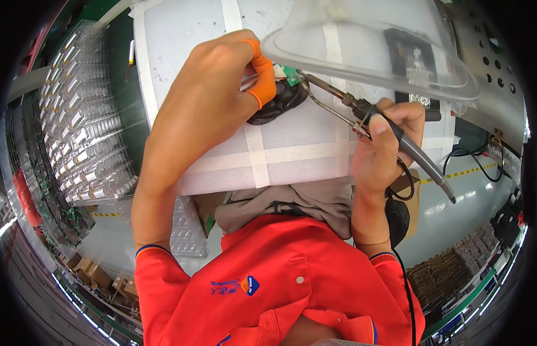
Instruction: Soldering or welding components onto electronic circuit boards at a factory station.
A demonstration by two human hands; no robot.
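My left hand [208, 86], with orange finger cots [264, 89] on thumb and forefinger, is closed in a pinch over the white work surface [211, 167]. Thin wires, mostly hidden by the fingers, run from the pinch to a small green circuit board [291, 75]. The board rests against a lumpy black holder [288, 102]. My right hand [389, 138] is wrapped around the dark handle of a soldering iron [408, 144]. A thin metal solder feed tube [329, 108] runs along the iron. Both tips meet at the board's right edge.
A clear plastic hood [366, 66] hangs over the far right of the surface. Stacked clear trays of silver parts [87, 127] stand at left, near a loose yellow-and-silver cell [131, 52]. A perforated metal panel [490, 52] rises at right. The iron's black cable [402, 265] trails down beside my right arm.
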